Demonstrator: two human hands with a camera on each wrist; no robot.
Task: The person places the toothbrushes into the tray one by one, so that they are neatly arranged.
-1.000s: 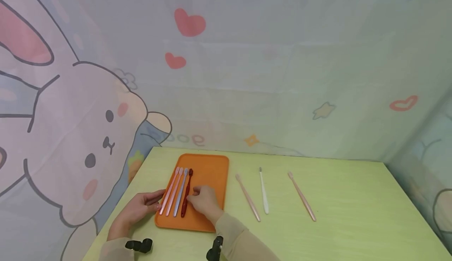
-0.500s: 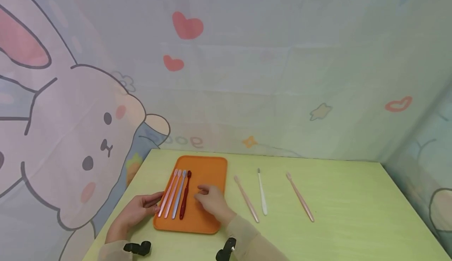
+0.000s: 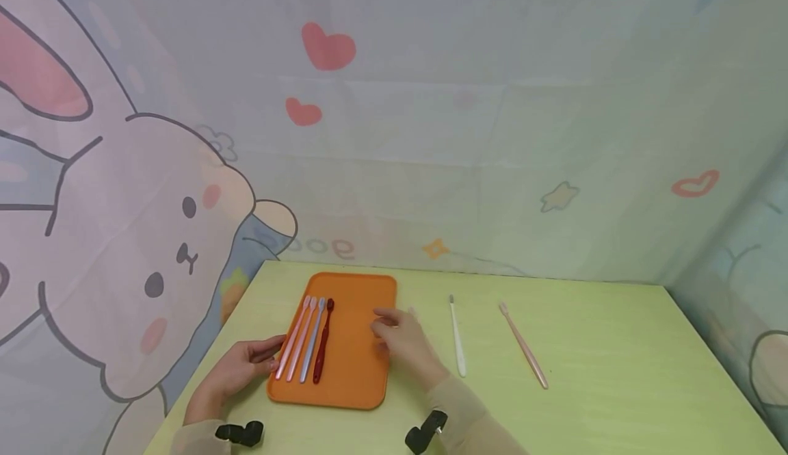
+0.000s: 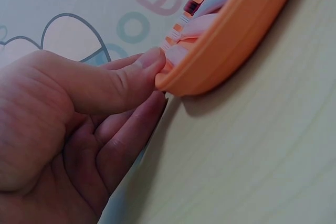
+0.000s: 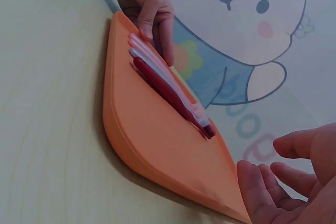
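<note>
My left hand point(image 3: 237, 369) holds the left rim of an orange tray point(image 3: 357, 366); the left wrist view shows its thumb on the rim. Side by side in the tray's left part lie two pink toothbrushes point(image 3: 301, 340), a light blue toothbrush point(image 3: 312, 342) and a dark red toothbrush point(image 3: 321, 354). Over the tray's right edge is my right hand point(image 3: 409, 345), fingers loosely bent with nothing between them, also visible in the right wrist view. It mostly hides a pale pink toothbrush point(image 3: 414, 313); just the head shows.
A white toothbrush point(image 3: 457, 339) and another pink toothbrush point(image 3: 524, 347) lie apart on the light green table point(image 3: 615, 373), right of the tray. A printed cloth backdrop point(image 3: 431, 154) stands along the table's back edge.
My right hand has moved right, from beside the dark red toothbrush to the tray's right edge, now covering most of the nearest loose pink toothbrush. The left hand stays at the rim.
</note>
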